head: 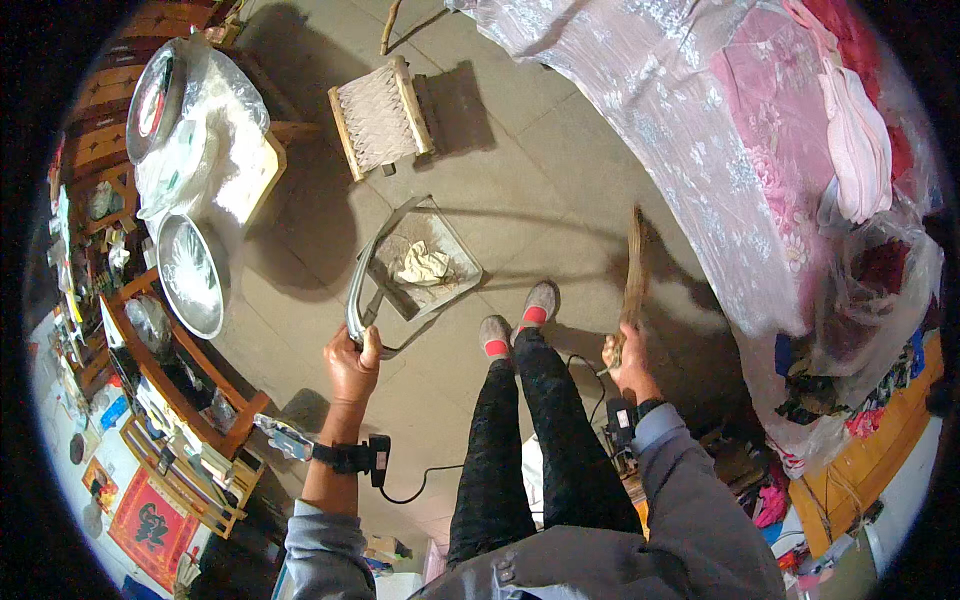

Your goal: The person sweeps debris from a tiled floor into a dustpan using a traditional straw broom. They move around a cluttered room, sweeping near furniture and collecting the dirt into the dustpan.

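My left hand (354, 358) is closed around the raised metal handle of a dustpan (469, 279), which hangs or rests low over the floor in front of me. Inside the pan lie a crumpled cream-coloured piece (424, 264), paper or cloth, and some fine debris. On the right, my right hand (631, 358) grips a bundled brown brush or short broom (635, 270), its far end pointing away from me. The brush and the dustpan are well apart, with my feet between and below them. Both wrists wear straps with small dark devices.
A woven-seat stool (379, 116) stands beyond the dustpan. At left, a table (271, 176) holds plastic-covered things and a metal basin (191, 277), beside a wooden chair (244, 420). A bed with a floral cover (675, 112) borders the right side. A cable hangs near my legs.
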The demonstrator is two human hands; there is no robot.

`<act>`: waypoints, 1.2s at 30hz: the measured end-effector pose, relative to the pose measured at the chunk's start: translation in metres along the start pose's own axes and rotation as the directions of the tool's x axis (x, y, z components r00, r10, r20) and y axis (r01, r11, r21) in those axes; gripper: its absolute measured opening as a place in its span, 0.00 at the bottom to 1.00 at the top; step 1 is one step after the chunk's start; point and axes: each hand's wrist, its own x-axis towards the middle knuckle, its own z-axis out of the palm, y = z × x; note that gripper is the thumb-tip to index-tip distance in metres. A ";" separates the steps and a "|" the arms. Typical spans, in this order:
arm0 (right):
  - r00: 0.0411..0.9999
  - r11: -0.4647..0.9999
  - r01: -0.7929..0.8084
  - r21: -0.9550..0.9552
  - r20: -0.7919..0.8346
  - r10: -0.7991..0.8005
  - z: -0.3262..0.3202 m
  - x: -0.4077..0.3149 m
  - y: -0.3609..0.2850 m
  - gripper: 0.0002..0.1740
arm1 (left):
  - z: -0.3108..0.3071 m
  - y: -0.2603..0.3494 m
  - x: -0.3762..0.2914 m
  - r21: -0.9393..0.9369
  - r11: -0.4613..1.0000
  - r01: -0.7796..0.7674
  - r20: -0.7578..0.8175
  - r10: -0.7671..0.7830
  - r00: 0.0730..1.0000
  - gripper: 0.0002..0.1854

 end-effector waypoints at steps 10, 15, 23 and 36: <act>0.998 0.959 0.042 -0.280 0.046 -0.030 0.009 -0.029 0.031 0.18 | -0.001 0.010 0.000 -0.006 1.000 0.015 0.007 -0.015 1.000 0.22; 0.953 0.794 0.266 -0.546 0.274 -0.132 0.057 -0.027 0.008 0.31 | 0.002 0.010 0.001 -0.003 0.999 0.054 0.021 -0.054 0.998 0.21; 0.828 0.385 0.560 -0.733 0.501 -0.251 0.228 0.065 -0.064 0.34 | 0.006 0.009 -0.001 0.005 0.999 0.032 -0.015 -0.032 0.999 0.21; 0.921 0.272 0.379 -0.885 0.388 -0.020 0.105 0.010 -0.005 0.35 | 0.009 0.021 0.003 0.043 0.994 0.096 0.052 -0.099 0.994 0.23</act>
